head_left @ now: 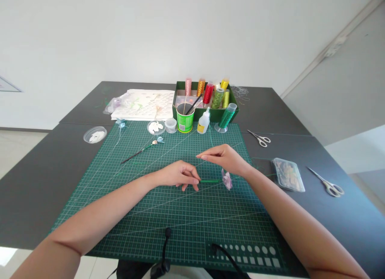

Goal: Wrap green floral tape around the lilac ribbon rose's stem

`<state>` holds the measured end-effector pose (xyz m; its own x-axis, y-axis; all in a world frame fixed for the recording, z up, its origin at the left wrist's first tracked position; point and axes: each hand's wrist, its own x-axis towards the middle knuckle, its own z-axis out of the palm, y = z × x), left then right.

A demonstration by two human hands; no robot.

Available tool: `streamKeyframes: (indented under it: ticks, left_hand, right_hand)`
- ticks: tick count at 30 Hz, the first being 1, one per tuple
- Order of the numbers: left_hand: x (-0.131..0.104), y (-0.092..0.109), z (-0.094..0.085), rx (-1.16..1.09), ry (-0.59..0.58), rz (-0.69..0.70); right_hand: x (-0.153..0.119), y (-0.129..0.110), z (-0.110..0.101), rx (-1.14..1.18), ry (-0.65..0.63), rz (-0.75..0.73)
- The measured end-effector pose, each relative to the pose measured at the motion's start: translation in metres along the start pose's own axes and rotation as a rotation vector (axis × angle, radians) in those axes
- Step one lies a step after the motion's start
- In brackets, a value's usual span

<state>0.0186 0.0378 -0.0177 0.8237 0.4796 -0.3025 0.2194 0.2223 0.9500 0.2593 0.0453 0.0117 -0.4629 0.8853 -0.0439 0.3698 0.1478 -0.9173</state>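
My left hand pinches the end of a thin green stem above the cutting mat. At the stem's right end is a small pale purple flower, its head turned right. My right hand hovers above and behind the stem, with thumb and fingertips pressed together and pointing left. Whatever lies between those fingertips, if anything, is too small to make out. A faint green thread runs on the right, beyond my right wrist.
Behind my hands stand a green spool, a glue bottle, a green tin of tools and a box of thread spools. Scissors and a clear case lie right. A long dark tool lies left on the mat.
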Motion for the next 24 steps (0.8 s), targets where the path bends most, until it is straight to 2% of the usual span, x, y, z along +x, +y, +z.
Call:
streamKeyframes:
  ticks: [6, 13, 18, 21, 24]
  left_hand:
    - [-0.001, 0.000, -0.003, -0.019, 0.011, -0.001]
    - [-0.001, -0.001, 0.000, -0.086, 0.093, 0.032]
    - [-0.002, -0.001, -0.004, -0.153, 0.277, 0.122]
    - [-0.003, -0.001, -0.011, -0.186, 0.381, 0.168]
    - [-0.003, 0.000, -0.013, -0.207, 0.434, 0.186]
  right_hand:
    - [0.005, 0.018, 0.000, 0.037, -0.055, 0.033]
    - [0.007, 0.037, 0.007, -0.046, -0.097, 0.011]
    - [0.002, 0.034, 0.006, -0.072, -0.131, -0.001]
    - [-0.001, 0.028, 0.004, -0.047, -0.206, 0.024]
    - [-0.003, 0.021, 0.002, -0.021, -0.282, 0.021]
